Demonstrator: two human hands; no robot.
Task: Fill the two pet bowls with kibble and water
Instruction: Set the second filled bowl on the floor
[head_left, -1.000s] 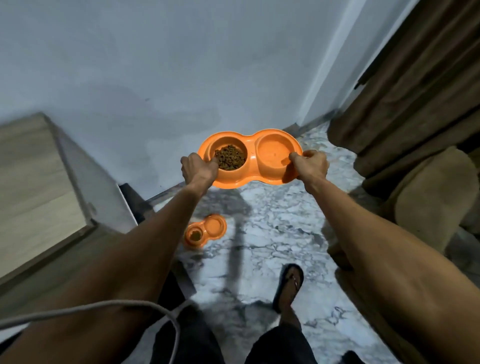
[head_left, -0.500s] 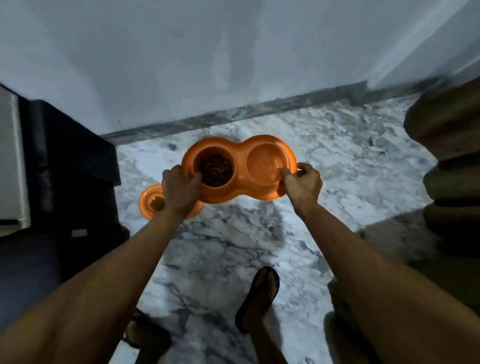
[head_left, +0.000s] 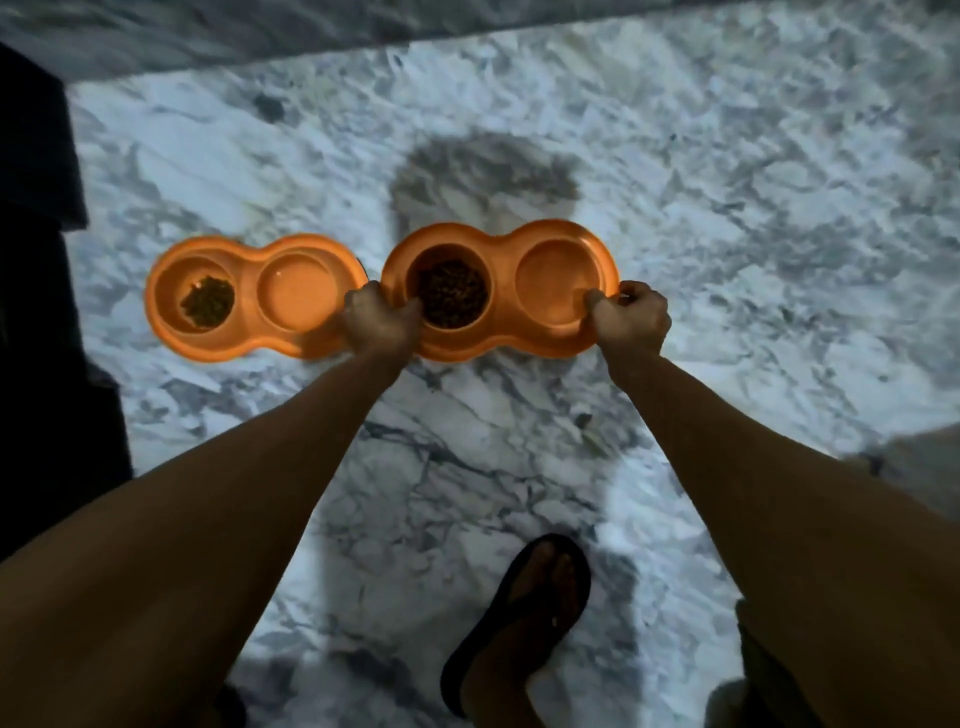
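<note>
I hold an orange double pet bowl (head_left: 501, 249) low over the marble floor. My left hand (head_left: 382, 319) grips its left rim, and my right hand (head_left: 631, 317) grips its right rim. Its left cup holds brown kibble (head_left: 452, 301); whether the right cup (head_left: 558, 280) holds water I cannot tell. A second orange double bowl (head_left: 249, 332) lies on the floor just to the left, almost touching the first. There is kibble (head_left: 208, 301) in its left cup, while its right cup (head_left: 296, 293) looks orange and smooth.
The white and grey marble floor (head_left: 727, 208) spreads all around. A dark piece of furniture (head_left: 36, 312) stands along the left edge. A grey skirting (head_left: 208, 31) runs across the top. My sandalled foot (head_left: 519, 618) stands at the bottom centre.
I have bent down and lowered the held bowl towards the floor, beside the second bowl. The camera now looks straight down. Both hands keep their grip on the rims.
</note>
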